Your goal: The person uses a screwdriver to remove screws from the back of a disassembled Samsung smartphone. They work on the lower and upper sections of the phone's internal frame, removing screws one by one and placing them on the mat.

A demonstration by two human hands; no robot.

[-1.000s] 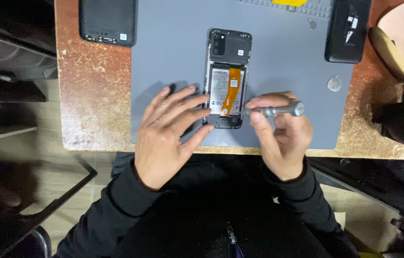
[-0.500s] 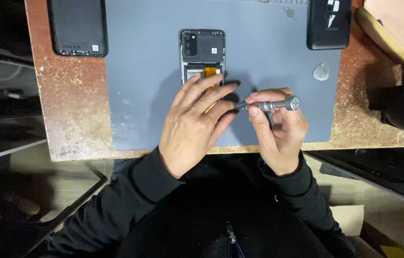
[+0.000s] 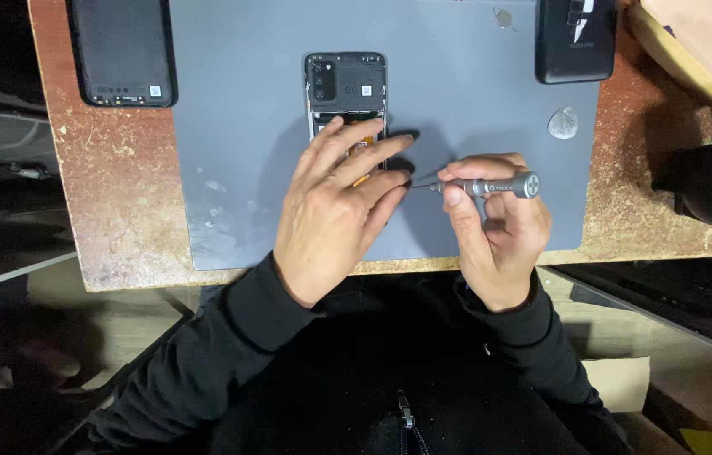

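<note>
While your left hand [image 3: 335,211] lies flat over the lower half of the opened black smartphone with its back cover off [image 3: 346,93], its fingers [image 3: 373,156] are spread and nearly straight, pressing on the phone rather than closing round anything. The phone lies upright on the grey rectangular work mat [image 3: 230,168], near the mat's middle, its camera end clear of your hand and an orange part showing between your fingers.

Your right hand [image 3: 499,227] is curled narrowly round the slim grey metal screwdriver [image 3: 491,186], thumb and forefinger pinching the shaft. The screwdriver lies almost level, its thin tip pointing left and reaching the fingertips of your left hand at the phone's lower right edge.

On the speckled brown worktop [image 3: 120,194], a black phone back cover [image 3: 122,50] rests at the upper left, a second black phone [image 3: 575,42] at the upper right of the mat, and a small translucent pick [image 3: 562,123] just below it.
</note>
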